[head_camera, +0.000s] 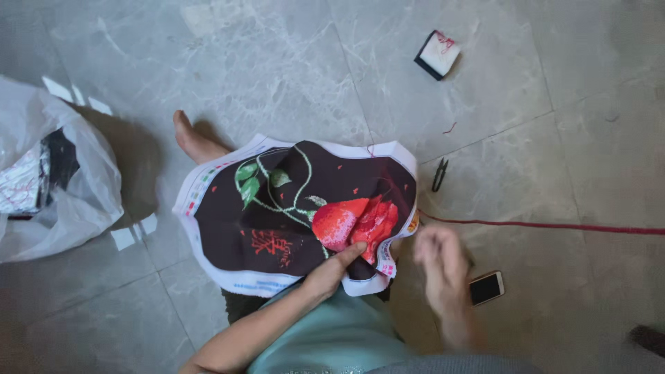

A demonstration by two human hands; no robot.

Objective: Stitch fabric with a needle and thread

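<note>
Pinching the cloth (291, 215) w/ left hand (332, 271): thumb on top by the red rose (355, 223), fingers tucked under the near edge, so it's a firm grasp on the fabric. Right hand (438, 262) is blurred, just right of the cloth; looks loosely closed, prob. around the red thread (554, 226) that runs off to the right from the cloth's edge, but can't tell for sure whether it's clenched on anything.

Cloth lies across my lap, dark ground w/ white border. Progress, as I judge it: rose petals, green leaves (248, 181) and stem look filled in, also some small red marks lower left of the rose. So most of the picture seems stitched; work appears to be at the rose's right side, where the thread comes out. Can't see bare unstitched patches from this angle, fabric is rumpled.

Around the cloth: snips (439, 174) on the floor (291, 76) just right of it, phone (486, 288) near its lower right past my right hand, thread card (438, 54) well above and right. Plastic bag (55, 173) well to the left. My foot (195, 142) peeks out at the cloth's upper left.
</note>
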